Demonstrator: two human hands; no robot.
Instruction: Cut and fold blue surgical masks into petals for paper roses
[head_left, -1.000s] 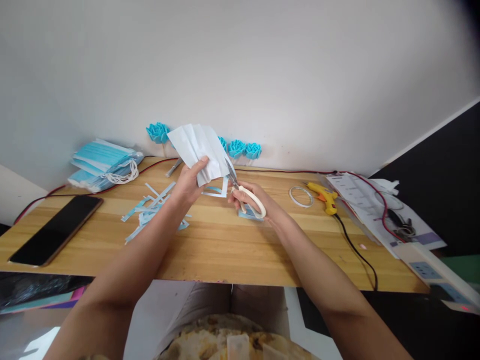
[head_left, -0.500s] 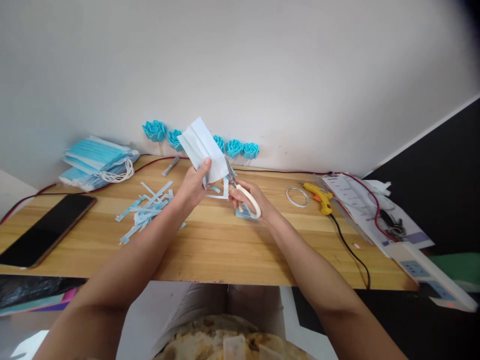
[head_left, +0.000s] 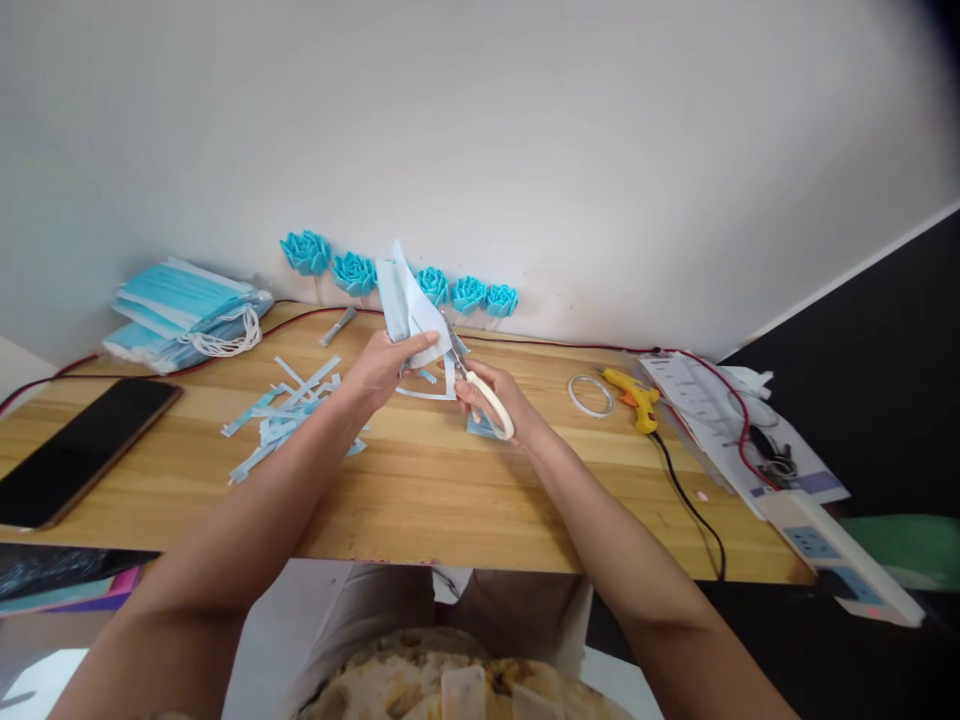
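My left hand [head_left: 386,362] is closed on a white and light-blue mask sheet [head_left: 405,300], holding it upright and edge-on above the wooden table [head_left: 420,490]. My right hand [head_left: 489,392] grips white-handled scissors [head_left: 472,378] whose blades meet the sheet's lower right edge. A thin cut strip [head_left: 435,385] hangs or lies just below the sheet. A small blue piece [head_left: 480,428] lies under my right hand.
Cut blue strips [head_left: 281,415] lie left of my hands. A stack of blue masks [head_left: 187,312] and a black phone [head_left: 82,448] sit at far left. Several blue fabric roses [head_left: 360,272] line the wall. A tape ring [head_left: 590,394], yellow glue gun [head_left: 634,397], papers and cables are right.
My left hand has turned the mask sheet from broad and flat-facing to narrow and edge-on. The scissors stay at its lower edge. The view has drifted slightly.
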